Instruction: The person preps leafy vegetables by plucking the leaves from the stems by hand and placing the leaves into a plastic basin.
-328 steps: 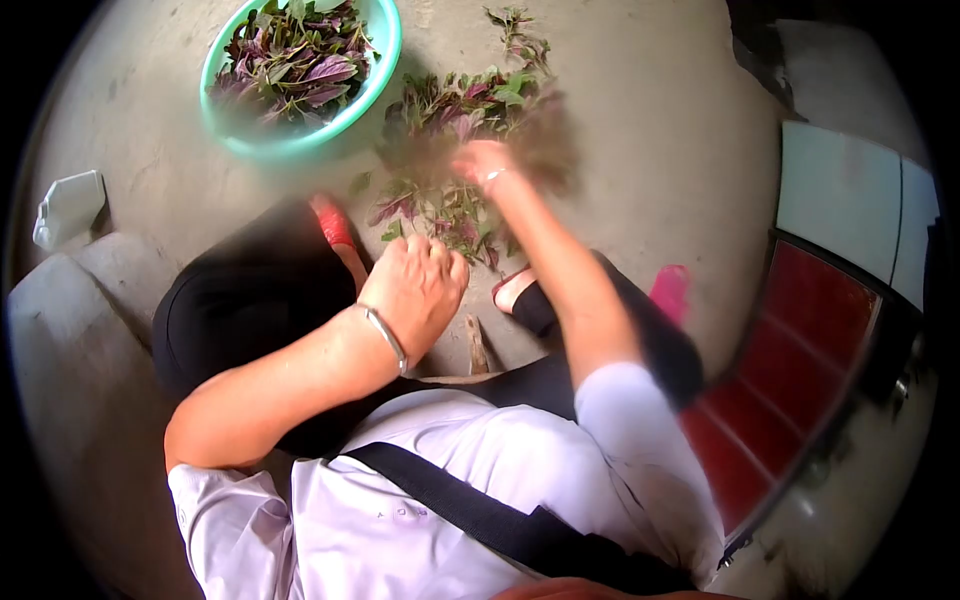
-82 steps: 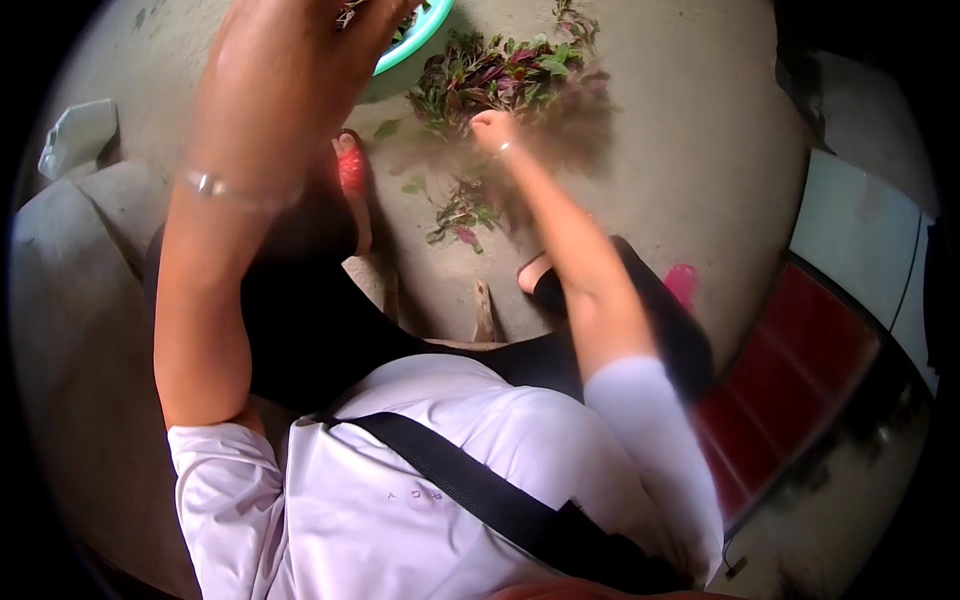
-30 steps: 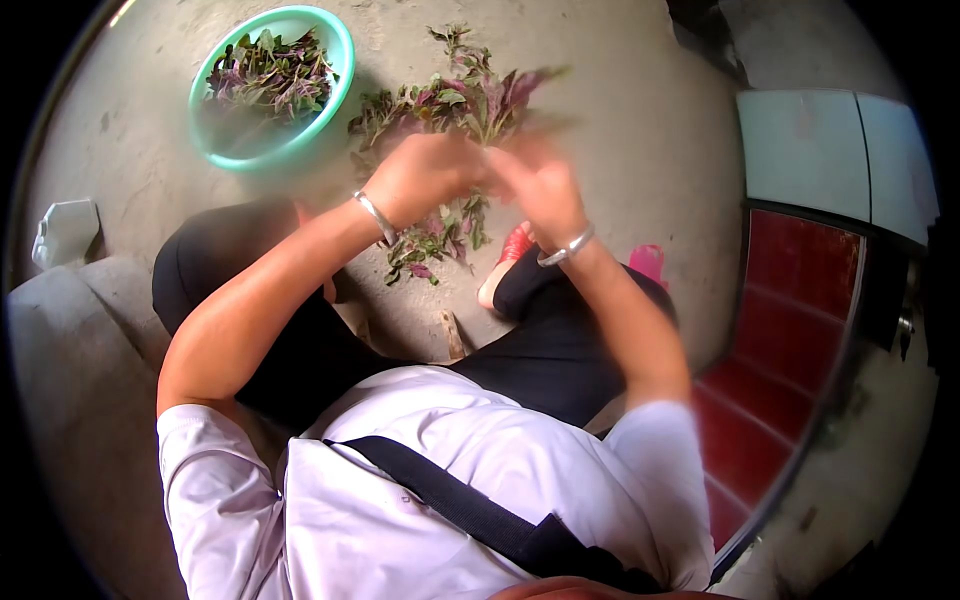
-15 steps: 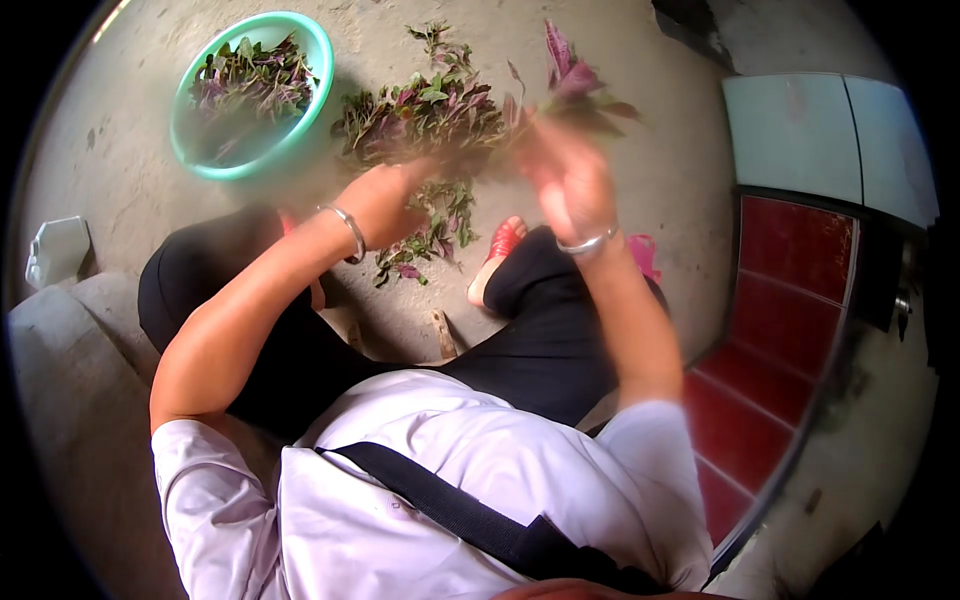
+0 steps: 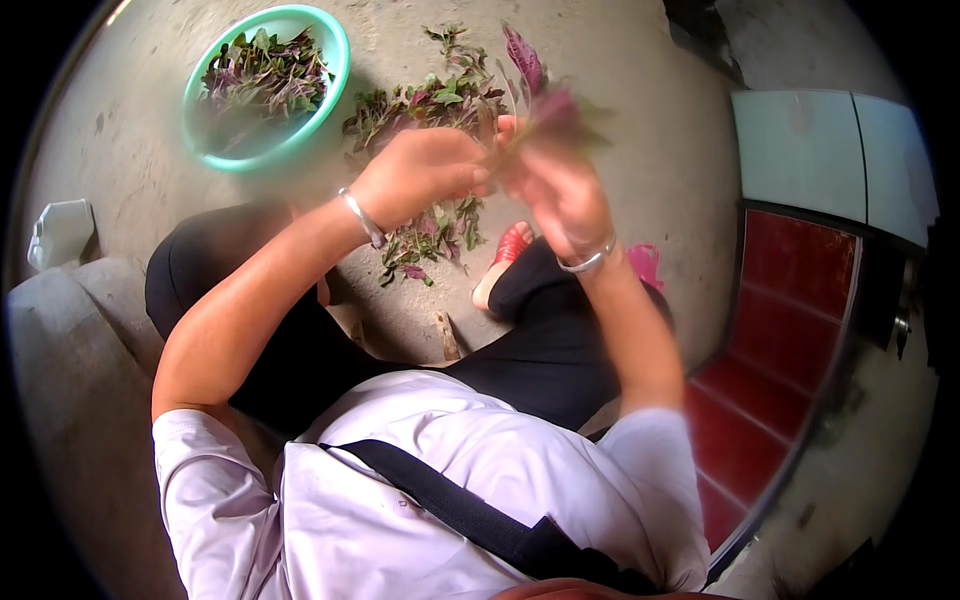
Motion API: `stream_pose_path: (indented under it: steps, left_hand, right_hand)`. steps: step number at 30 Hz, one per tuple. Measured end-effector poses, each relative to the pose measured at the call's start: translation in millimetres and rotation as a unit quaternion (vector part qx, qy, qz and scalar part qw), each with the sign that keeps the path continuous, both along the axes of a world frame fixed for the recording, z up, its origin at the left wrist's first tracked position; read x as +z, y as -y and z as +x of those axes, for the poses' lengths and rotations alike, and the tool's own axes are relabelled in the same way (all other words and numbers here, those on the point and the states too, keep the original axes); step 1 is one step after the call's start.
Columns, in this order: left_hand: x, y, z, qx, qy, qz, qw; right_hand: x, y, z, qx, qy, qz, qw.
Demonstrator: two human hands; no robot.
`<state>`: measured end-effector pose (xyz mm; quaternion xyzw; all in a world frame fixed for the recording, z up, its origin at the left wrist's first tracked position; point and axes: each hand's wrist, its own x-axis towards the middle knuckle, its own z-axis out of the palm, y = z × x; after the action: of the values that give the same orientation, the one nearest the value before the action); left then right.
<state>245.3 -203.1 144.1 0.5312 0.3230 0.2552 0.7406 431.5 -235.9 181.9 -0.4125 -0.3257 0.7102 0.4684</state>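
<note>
Over grey floor (image 5: 665, 150) beside red tiles (image 5: 790, 320), right fingers (image 5: 545, 172) around purple-leaved sprig (image 5: 553, 110), left fingers (image 5: 462, 178) with hold unclear.

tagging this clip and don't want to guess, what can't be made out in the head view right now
All in the head view:
- Whether the left hand grips the purple sprig: blurred.
- Middle of the leaf pile: hidden behind the left hand.
- Near inside of the basin: smeared by blur.
- Shirt lettering: too small to read.

1 head-worn view, facing forward and down, close above shirt (image 5: 505, 455)
</note>
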Motion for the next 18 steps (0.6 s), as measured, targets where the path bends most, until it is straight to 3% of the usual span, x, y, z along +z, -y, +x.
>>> stream_pose_path:
  steps: [5,8,18]
  left_hand:
    - [-1,5,3,0.041,-0.103,0.156,0.982]
    - [4,8,3,0.051,-0.140,0.180,0.972]
    - [8,8,-1,0.024,-0.019,0.027,0.999]
  right_hand:
    - [5,1,-7,-0.012,0.067,0.004,0.998]
    - [-3,3,-5,-0.029,0.112,0.015,0.993]
    - [-7,2,2,-0.031,0.106,0.073,0.991]
